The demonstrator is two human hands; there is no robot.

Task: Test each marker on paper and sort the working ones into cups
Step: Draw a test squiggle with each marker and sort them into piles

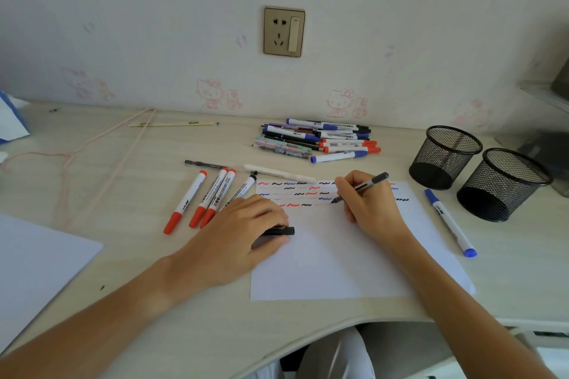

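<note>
So that the thin grey pen (361, 186) can make a mark, the right hand (368, 203) pinches it, tip down on the white paper sheet (338, 258). The left hand (243, 224) curls round the black cap (281, 231), holding the sheet flat. Two black mesh cups (445, 157) wait beyond the right fingers.

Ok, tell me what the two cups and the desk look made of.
Cups: black wire mesh, probably metal; the desk shows through the holes, with solid rims. Desk: pale wood-grain surface, matte, likely laminate rather than solid wood, though I can't be sure.
</note>
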